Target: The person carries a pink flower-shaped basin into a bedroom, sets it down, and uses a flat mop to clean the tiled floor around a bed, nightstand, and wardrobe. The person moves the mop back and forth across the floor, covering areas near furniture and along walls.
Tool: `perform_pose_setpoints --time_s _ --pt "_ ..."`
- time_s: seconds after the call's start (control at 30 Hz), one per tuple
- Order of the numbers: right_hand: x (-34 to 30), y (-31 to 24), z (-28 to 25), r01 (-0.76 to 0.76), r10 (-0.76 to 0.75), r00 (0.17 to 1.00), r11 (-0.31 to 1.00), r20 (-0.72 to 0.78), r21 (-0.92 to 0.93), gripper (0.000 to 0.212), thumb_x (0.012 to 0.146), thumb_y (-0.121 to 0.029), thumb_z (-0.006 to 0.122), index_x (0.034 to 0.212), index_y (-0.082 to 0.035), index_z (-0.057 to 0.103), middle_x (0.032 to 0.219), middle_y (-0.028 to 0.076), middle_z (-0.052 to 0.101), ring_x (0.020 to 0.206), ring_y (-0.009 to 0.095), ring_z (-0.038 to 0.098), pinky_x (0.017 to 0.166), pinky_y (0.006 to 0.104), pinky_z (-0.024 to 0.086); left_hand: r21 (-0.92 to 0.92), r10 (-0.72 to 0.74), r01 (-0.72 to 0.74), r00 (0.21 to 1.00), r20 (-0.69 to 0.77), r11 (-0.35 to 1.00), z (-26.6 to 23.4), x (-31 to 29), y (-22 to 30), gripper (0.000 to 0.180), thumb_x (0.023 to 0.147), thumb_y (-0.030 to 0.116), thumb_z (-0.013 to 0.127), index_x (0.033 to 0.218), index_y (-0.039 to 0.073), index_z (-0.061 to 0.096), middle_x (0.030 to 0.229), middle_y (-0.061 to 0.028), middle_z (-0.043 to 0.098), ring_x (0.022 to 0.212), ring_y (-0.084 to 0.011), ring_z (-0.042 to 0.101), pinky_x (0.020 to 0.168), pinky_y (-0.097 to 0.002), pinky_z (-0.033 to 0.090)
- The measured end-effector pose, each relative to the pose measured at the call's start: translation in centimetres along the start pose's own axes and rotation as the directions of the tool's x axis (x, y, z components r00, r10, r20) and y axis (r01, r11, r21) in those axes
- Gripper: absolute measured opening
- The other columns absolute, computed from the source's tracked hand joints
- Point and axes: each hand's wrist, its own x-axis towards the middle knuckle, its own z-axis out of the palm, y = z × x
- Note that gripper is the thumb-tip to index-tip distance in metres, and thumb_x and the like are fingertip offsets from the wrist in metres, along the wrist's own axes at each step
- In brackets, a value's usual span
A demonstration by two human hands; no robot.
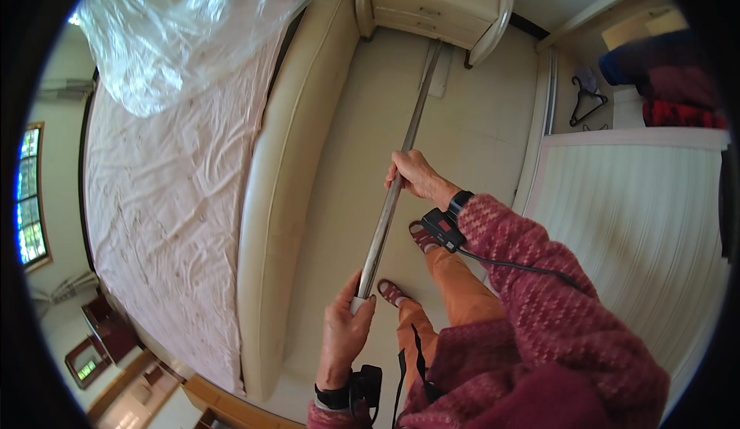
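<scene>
A long metal pole [383,221] slants across the floor, with both my hands around it. My left hand [344,333] grips its near end, where a short white piece shows at the tip. Further up the shaft, my right hand [416,173] is closed around the pole. The far end reaches to the floor under a cream nightstand [432,5]. A flat pale piece [439,70] lies on the floor around that far end; whether it is a mop head I cannot tell.
On the left stands a bed with a cream padded side [289,174], a pale pink sheet [169,198] and a clear plastic cover [185,36]. To the right is an open wardrobe with folded clothes [671,74], a black hanger [586,101] and a striped sliding door [632,221].
</scene>
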Motion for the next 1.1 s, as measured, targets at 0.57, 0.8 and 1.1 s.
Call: perform_pose_setpoints --time_s 0.57,0.8,1.1 --pt "-5.5 9.5 4.4 -0.109 0.114 0.993 0.96 0.005 -0.26 0.019 0.082 -0.009 0.039 0.07 0.005 0.038 0.059 0.012 0.048 0.045 0.024 0.055 0.041 0.036 0.05 -0.376 -0.352 0.406 0.913 0.206 0.833 0.2 -9.2 -8.7 0.052 0.084 0.004 0.052 0.133 0.006 0.037 0.059 0.01 0.035 0.043 -0.0003 0.032 0.039 -0.0174 0.024" --pt "-12.4 21.9 7.5 -0.126 0.131 0.991 0.96 0.003 -0.251 0.017 0.082 -0.008 0.039 0.072 0.005 0.035 0.059 0.012 0.048 0.045 0.024 0.056 0.039 0.037 0.051 -0.419 -0.386 0.421 0.907 0.17 0.805 -2.1 -19.2 -18.9 0.045 0.083 0.007 0.053 0.128 0.007 0.044 0.062 0.0085 0.041 0.048 -0.0004 0.034 0.042 -0.0184 0.026" --pt "-26.2 42.6 13.2 -0.156 0.221 0.966 0.91 0.132 -0.384 0.015 0.084 -0.011 0.038 0.077 0.002 0.034 0.051 0.01 0.05 0.048 0.021 0.057 0.038 0.0303 0.044 -0.463 -0.439 0.413 0.897 0.057 0.784 -5.2 -37.6 -34.8 0.042 0.084 0.017 0.057 0.123 0.002 0.049 0.059 0.0092 0.038 0.049 -0.0015 0.03 0.042 -0.0197 0.023"
